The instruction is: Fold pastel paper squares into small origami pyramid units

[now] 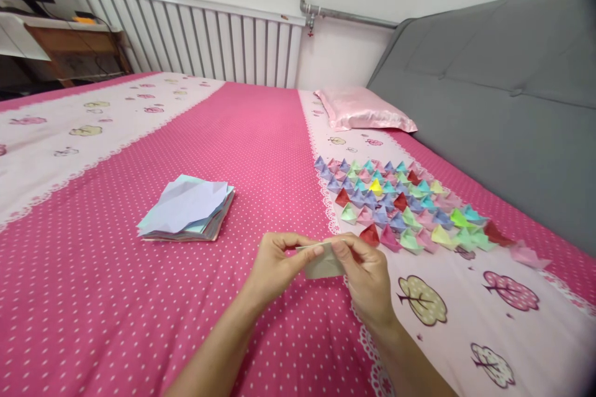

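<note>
Where my hands meet: my left hand (278, 262) and right hand (367, 272) pinch a folded pale paper (323, 263) near its top edge, thumbs and fingers closed on it, above the bed (261, 155).
Boats: dozens of small folded boats (400, 201), in many colours, stand in rows beyond my right hand.
Stack: sheets (184, 206), lilac on top, lie on the bed to my left.
Pillow (365, 109): pink, near the grey headboard (470, 74).
</note>
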`<state>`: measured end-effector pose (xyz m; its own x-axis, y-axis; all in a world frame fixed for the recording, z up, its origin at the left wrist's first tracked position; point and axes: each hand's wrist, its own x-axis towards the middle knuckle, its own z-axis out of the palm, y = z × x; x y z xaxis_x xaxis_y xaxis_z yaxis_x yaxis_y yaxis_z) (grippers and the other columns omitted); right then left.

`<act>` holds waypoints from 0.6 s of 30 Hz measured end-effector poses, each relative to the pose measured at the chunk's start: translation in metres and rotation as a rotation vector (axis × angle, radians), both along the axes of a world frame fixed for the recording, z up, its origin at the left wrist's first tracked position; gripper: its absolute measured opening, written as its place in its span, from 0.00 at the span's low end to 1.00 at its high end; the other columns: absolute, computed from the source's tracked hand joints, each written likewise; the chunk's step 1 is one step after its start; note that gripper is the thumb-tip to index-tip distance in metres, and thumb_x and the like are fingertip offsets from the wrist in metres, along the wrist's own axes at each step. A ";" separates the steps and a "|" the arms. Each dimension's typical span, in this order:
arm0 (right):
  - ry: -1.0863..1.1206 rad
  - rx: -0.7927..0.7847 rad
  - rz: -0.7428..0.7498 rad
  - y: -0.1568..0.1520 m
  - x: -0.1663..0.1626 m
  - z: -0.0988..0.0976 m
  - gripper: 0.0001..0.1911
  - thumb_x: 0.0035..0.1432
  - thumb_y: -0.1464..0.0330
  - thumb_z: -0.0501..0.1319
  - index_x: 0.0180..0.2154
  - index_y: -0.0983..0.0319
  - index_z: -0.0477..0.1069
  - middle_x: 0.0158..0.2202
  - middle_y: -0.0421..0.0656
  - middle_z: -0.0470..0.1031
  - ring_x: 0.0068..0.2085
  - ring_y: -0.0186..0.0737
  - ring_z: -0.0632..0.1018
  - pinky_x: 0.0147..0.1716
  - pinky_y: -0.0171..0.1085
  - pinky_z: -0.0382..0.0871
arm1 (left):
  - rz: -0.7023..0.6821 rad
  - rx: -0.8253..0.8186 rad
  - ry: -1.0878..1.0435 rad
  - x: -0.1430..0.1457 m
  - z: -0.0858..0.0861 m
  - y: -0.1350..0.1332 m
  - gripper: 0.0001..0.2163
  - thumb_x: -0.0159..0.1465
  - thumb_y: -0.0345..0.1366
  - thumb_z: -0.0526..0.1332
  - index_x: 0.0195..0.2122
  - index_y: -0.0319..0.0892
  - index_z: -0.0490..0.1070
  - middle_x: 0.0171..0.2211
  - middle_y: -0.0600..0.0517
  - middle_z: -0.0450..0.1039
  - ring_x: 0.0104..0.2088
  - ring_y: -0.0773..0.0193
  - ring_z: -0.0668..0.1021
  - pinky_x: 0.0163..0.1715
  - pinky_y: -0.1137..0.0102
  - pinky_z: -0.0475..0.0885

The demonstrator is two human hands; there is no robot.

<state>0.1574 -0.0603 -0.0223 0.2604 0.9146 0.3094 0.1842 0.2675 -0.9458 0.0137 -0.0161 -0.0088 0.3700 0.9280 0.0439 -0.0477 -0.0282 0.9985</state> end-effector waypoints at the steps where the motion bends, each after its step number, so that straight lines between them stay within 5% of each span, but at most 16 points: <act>1: 0.005 -0.015 -0.010 -0.001 0.000 0.000 0.09 0.58 0.63 0.58 0.32 0.59 0.75 0.29 0.39 0.75 0.31 0.36 0.74 0.29 0.33 0.68 | -0.015 -0.010 -0.007 0.000 0.000 0.000 0.07 0.52 0.37 0.66 0.25 0.39 0.79 0.23 0.48 0.77 0.23 0.65 0.74 0.25 0.73 0.67; 8: -0.164 0.029 -0.224 0.002 0.004 -0.004 0.10 0.58 0.63 0.57 0.32 0.60 0.74 0.27 0.38 0.74 0.26 0.33 0.72 0.24 0.31 0.65 | -0.212 -0.126 -0.086 0.006 0.001 -0.002 0.09 0.58 0.37 0.61 0.35 0.40 0.79 0.27 0.49 0.79 0.27 0.66 0.76 0.32 0.72 0.68; 18: -0.245 0.050 -0.235 0.006 0.007 -0.004 0.11 0.58 0.63 0.57 0.30 0.61 0.74 0.23 0.37 0.72 0.23 0.31 0.70 0.21 0.29 0.63 | -0.252 -0.270 -0.173 0.006 0.003 -0.003 0.12 0.56 0.40 0.63 0.34 0.35 0.78 0.27 0.47 0.78 0.28 0.66 0.76 0.35 0.71 0.69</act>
<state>0.1645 -0.0548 -0.0264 0.3744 0.8207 0.4316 0.4665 0.2355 -0.8526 0.0196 -0.0189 -0.0055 0.5958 0.7959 -0.1074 -0.1878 0.2681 0.9449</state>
